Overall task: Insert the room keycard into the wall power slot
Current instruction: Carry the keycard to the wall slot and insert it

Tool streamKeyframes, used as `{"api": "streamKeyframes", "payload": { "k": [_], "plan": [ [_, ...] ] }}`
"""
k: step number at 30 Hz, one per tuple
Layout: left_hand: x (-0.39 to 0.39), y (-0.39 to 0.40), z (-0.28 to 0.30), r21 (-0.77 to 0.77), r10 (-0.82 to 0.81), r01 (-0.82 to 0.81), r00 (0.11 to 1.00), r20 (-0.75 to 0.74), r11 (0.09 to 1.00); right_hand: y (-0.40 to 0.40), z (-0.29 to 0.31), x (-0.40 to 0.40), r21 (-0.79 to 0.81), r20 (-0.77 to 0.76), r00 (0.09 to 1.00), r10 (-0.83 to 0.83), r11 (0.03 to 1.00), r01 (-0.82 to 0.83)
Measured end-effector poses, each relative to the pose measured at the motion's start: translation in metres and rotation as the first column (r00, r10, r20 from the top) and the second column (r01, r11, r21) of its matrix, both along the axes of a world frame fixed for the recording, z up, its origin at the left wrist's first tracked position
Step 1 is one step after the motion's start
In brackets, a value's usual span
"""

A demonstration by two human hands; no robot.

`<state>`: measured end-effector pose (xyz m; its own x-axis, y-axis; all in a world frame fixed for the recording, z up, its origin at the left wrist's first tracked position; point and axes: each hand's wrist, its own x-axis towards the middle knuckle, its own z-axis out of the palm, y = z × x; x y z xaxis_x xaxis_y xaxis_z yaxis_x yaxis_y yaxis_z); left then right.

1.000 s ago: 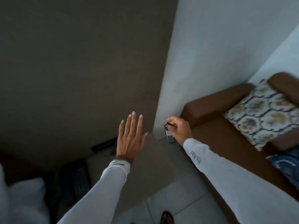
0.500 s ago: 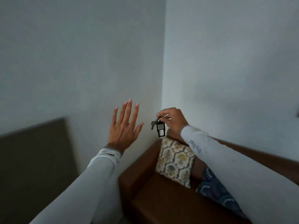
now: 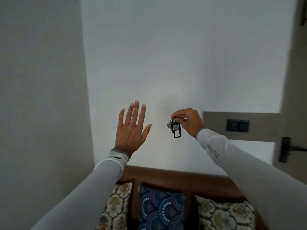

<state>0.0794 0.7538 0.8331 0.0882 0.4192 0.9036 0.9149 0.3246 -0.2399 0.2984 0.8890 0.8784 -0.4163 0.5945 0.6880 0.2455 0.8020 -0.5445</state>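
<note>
Left hand (image 3: 131, 130): raised, empty, fingers spread, back facing the camera
Right hand (image 3: 188, 121): pinching a key ring, from which the black keycard tag (image 3: 176, 130) dangles in mid-air
Wall panel (image 3: 237, 125): dark, on a grey strip right of the tag, apart from it
Below: brown sofa (image 3: 174, 177) with patterned cushions

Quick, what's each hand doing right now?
Left hand: open, fingers spread, holding nothing.
Right hand: closed, pinching the key ring with the black key tag dangling.

I am holding a shiny metal ring (image 3: 173, 120) with a black plastic tag (image 3: 176, 130); my sleeves (image 3: 232, 156) are looking like smooth cloth.
</note>
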Motion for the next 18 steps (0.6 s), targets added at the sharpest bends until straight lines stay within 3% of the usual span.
{"api": "streamKeyframes", "payload": {
  "k": [12, 18],
  "plan": [
    [0.154, 0.231, -0.006, -0.02, -0.297, 0.297, 0.954, -0.028, 0.955, 0.134, 0.012, 0.174, -0.048, -0.118, 0.967, -0.225, 0.974, 0.22],
    [0.18, 0.326, 0.001, 0.039, -0.351, 0.351, 0.936, -0.02, 0.936, 0.197, 0.034, 0.204, 0.056, -0.162, 0.975, -0.152, 0.985, 0.163]
  ]
}}
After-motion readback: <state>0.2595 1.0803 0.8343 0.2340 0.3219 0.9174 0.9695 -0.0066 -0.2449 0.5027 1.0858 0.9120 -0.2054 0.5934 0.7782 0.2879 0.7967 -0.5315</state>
